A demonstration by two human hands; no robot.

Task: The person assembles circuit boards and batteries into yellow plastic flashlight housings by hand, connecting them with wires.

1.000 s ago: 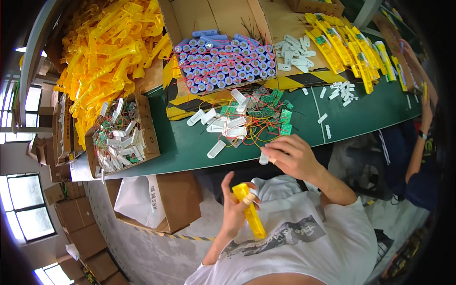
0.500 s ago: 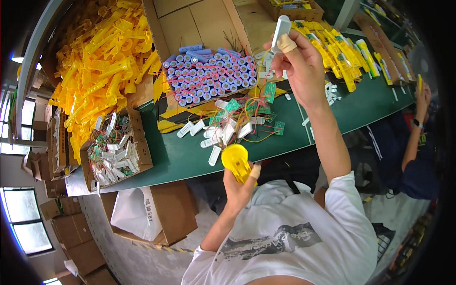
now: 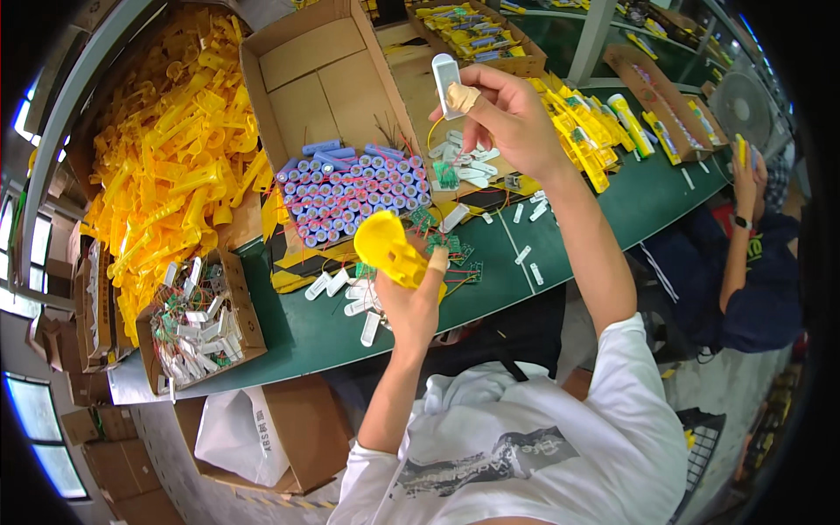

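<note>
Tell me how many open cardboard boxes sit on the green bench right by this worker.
2. A large box stands behind the blue cells; a small box of white parts lies at the bench's left end. More boxes farther back may be partly hidden.

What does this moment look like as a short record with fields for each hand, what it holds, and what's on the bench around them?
left hand: raised above the bench edge, gripping a yellow plastic shell
right hand: lifted higher, pinching a small white plastic part
bench: green table
under the hands: loose white pieces and small green circuit boards
behind: open box of blue cylindrical cells
far left: heap of yellow shells
near left: carton of wired parts
</note>
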